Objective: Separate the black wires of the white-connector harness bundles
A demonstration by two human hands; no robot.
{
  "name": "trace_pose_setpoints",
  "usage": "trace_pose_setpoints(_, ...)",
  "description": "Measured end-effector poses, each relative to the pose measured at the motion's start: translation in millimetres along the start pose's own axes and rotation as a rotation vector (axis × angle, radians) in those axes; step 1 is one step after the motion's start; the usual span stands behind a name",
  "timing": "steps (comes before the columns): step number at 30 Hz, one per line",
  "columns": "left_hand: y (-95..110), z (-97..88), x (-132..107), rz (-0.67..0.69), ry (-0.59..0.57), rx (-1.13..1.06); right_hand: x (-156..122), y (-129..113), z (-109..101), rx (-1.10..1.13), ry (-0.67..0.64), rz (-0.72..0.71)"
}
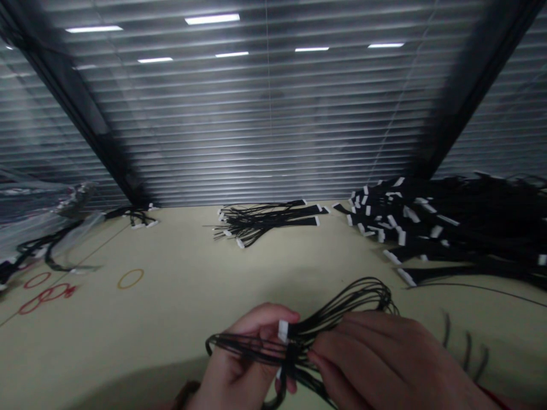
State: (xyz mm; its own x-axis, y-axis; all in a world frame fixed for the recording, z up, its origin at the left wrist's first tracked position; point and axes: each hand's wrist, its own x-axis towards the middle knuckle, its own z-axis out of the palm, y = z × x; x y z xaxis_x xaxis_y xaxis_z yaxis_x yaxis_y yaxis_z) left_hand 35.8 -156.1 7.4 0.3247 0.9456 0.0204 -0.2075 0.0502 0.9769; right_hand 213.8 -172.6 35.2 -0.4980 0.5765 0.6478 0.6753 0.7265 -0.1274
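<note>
Low in the head view, my left hand (245, 356) is closed round a folded bundle of thin black wires (342, 302) that ends in a small white connector (283, 329). My right hand (384, 359) lies over the bundle from the right, with its fingers pinched on the wires just beside the connector. The wires loop out to the left of my left hand and arch up behind my right hand. Both hands hover just above the pale table (183, 319).
A big heap of black wire harnesses with white connectors (448, 228) fills the right back. A smaller bunch (265, 219) lies at the centre back. Rubber bands (130, 278), red ones (47, 293), and clear bags (38, 222) sit left. Window blinds (273, 125) stand behind.
</note>
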Motion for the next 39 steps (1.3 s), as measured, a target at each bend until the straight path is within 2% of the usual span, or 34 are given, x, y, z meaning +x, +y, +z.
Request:
trace_pose_setpoints(6, -3, -3.1, 0, 0.018, -0.024, -0.004, 4, -2, -2, -0.045, -0.018, 0.029)
trace_pose_setpoints(9, -4, -3.2, 0, 0.064, -0.057, 0.0, 6, -4, -2, -0.051, 0.041, 0.023)
trace_pose_setpoints(15, -4, 0.0, 0, 0.175, -0.108, 0.011, 2, -5, -1, -0.008, -0.067, 0.033)
trace_pose_setpoints(19, -6, -2.0, 0, 0.14, -0.152, 0.053, -3, -2, 5, 0.027, -0.106, 0.019)
trace_pose_setpoints(22, -8, -2.5, 2, 0.079, -0.104, 0.102, -1, 1, 3, 0.03, -0.154, 0.027)
trace_pose_setpoints(25, -9, -1.5, 3, 0.008, 0.004, 0.114, 4, 1, -3, -0.054, -0.089, 0.058)
trace_pose_setpoints(27, -8, -0.7, 3, -0.02, 0.043, 0.111, 4, 0, -4, -0.009, -0.088, 0.068)
trace_pose_setpoints(31, -6, 0.6, 4, -0.019, 0.048, 0.098, -5, -2, 4, 0.206, -0.268, 0.21)
trace_pose_setpoints(36, -6, 1.8, 6, 0.02, 0.013, 0.059, -4, -4, 7, 0.316, -0.284, 0.331)
trace_pose_setpoints(39, -5, 1.8, 7, 0.002, 0.004, 0.051, 5, -3, -1, 0.408, -0.368, 0.468)
